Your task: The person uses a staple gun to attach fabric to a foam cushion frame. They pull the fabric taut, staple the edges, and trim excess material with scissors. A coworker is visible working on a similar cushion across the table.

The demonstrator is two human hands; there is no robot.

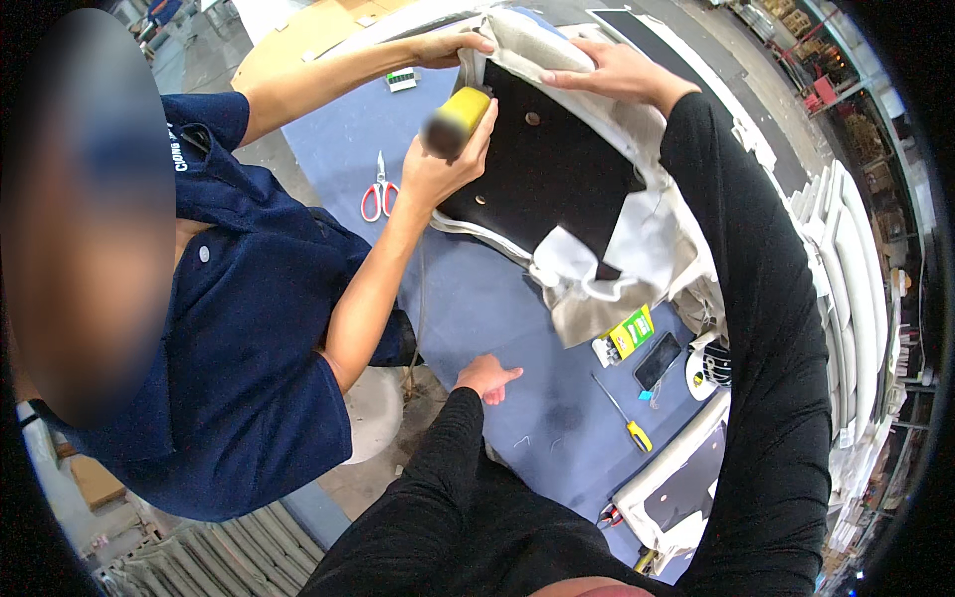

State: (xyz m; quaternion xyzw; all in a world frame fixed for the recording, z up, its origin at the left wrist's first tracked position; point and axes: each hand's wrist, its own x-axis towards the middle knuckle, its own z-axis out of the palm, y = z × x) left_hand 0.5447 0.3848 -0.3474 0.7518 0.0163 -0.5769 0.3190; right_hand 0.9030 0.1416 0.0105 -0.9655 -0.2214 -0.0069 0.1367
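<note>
Two hands at work: own, in black sleeves; co-worker's hands kept separate.
Workpiece: upholstered panel, black backing board with beige fabric wrapped over its edges; on blue table, toward 12 o'clock from own body.
Handling, board: judged stiff, fairly light, flat; best gripped at rim where fabric folds over.
Handling, fabric: judged soft, slack, prone to slipping or wrinkling unless pinned; loose folds hang at 4 o'clock side of panel.
Right hand: spread flat, pressing fabric on top edge of panel; grasps nothing.
Left hand: resting on table near edge, fingers loosely curled, forefinger out; empty.
Co-worker hands: one grips yellow-bodied tool against panel's 9 o'clock edge; other holds fabric at top corner.
Packages: small yellow-green box, 5 o'clock of panel, beside dark phone.
Labels: small white tag with green marks, 10 o'clock of panel.
Small items: red-handled scissors at 9 o'clock; yellow-handled screwdriver at 5 o'clock.
</note>
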